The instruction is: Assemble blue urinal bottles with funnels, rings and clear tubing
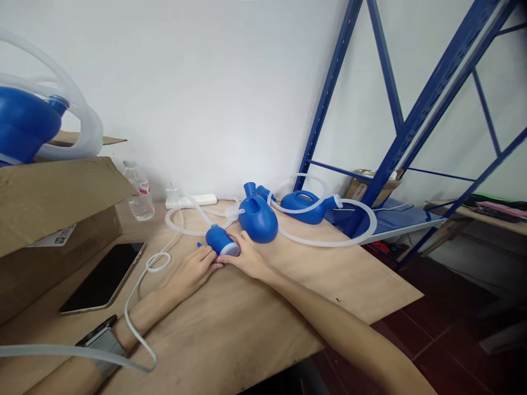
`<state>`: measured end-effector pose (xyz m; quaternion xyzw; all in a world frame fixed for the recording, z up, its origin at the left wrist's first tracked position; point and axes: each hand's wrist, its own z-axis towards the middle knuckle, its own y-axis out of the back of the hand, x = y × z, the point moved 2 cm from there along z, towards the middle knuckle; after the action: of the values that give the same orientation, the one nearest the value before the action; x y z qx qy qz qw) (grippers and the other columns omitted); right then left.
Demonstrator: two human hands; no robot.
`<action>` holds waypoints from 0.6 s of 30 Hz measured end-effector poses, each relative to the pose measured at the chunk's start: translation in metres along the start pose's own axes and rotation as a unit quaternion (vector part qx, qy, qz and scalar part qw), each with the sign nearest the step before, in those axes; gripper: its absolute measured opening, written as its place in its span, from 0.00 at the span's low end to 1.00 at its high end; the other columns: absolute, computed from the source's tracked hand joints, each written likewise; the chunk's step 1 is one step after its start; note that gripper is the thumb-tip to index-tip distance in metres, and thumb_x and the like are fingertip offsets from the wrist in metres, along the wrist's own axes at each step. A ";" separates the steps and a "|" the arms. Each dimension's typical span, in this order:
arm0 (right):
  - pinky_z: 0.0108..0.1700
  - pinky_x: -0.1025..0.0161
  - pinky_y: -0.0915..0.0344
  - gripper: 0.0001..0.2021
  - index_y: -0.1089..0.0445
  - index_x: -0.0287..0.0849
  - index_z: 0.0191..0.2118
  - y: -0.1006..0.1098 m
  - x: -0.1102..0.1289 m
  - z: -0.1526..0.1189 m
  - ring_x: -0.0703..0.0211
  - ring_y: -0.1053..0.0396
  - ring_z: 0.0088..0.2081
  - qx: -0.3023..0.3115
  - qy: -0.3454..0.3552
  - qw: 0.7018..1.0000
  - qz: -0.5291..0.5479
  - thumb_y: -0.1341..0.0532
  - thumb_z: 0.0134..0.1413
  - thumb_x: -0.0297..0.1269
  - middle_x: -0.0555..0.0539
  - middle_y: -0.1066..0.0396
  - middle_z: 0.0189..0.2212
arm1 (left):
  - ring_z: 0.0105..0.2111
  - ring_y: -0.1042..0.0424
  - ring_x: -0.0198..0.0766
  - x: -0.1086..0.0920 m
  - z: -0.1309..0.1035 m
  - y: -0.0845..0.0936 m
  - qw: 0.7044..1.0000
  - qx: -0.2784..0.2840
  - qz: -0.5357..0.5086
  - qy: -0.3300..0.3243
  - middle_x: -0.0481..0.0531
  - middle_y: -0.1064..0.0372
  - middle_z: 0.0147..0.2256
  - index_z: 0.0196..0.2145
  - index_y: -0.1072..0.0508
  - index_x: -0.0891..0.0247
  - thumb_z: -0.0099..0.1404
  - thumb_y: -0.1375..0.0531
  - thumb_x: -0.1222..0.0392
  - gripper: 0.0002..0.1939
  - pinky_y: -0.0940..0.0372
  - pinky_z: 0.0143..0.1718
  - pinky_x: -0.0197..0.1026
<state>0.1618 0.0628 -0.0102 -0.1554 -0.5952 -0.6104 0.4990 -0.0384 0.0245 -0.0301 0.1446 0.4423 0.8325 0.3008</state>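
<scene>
Both my hands are on a small blue plastic bottle (217, 238) that lies tilted on the table with its pale round end facing me. My right hand (246, 255) wraps its right side, thumb along the pale end. Against its lower left side, the fingers of my left hand (200, 261) are curled, partly hiding each other. A clear hose (197, 207) reaches the bottle's far end. Just left of it shows a small blue tip (199, 244). Close behind stands a blue urinal bottle (263, 222) with a handle and flared mouth; a second urinal bottle (303, 211) with a looped hose lies to its right.
On the left are an open cardboard box (61, 203) with another blue bottle (27, 120) above it, a tablet (102, 278) and a water bottle (140, 192). A white cable (134, 291) crosses my left forearm. Behind sits a power strip (197, 201); a blue metal rack (387, 170) stands right.
</scene>
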 end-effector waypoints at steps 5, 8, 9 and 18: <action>0.65 0.48 0.38 0.43 0.38 0.46 0.71 -0.006 -0.004 0.004 0.47 0.33 0.57 -0.009 -0.002 1.000 -0.011 0.28 0.53 0.53 0.46 0.41 0.48 | 0.35 0.25 0.43 -0.003 0.000 -0.003 0.991 0.069 -0.085 0.081 0.55 0.24 0.34 0.35 0.27 0.62 0.80 0.56 0.48 0.25 0.33 0.39 0.42; 0.66 0.46 0.38 0.43 0.38 0.48 0.71 -0.007 -0.010 0.006 0.47 0.33 0.57 -0.018 0.005 1.000 0.009 0.27 0.52 0.52 0.46 0.41 0.47 | 0.34 0.26 0.43 -0.008 0.001 0.007 0.979 0.075 -0.150 0.114 0.54 0.24 0.34 0.34 0.26 0.61 0.79 0.54 0.45 0.25 0.33 0.39 0.43; 0.66 0.46 0.38 0.43 0.38 0.49 0.71 -0.007 -0.013 0.007 0.47 0.33 0.57 -0.029 0.009 0.999 0.022 0.27 0.52 0.53 0.46 0.40 0.47 | 0.34 0.26 0.43 -0.009 0.001 0.011 0.975 0.071 -0.174 0.120 0.54 0.24 0.35 0.34 0.26 0.61 0.78 0.52 0.44 0.24 0.33 0.39 0.44; 0.50 0.56 0.22 0.32 0.28 0.47 0.53 -0.006 -0.019 0.009 0.48 0.28 0.56 -0.104 0.048 0.968 0.224 0.23 0.40 0.47 0.44 0.37 0.55 | 0.44 0.26 0.47 0.005 0.000 0.018 0.916 -0.104 -0.268 0.279 0.57 0.27 0.48 0.52 0.26 0.59 0.71 0.45 0.41 0.23 0.29 0.47 0.49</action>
<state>0.1622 0.0776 -0.0267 -0.3064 -0.4534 -0.5486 0.6321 -0.0492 0.0199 -0.0152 -0.2502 0.4411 0.7685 0.3903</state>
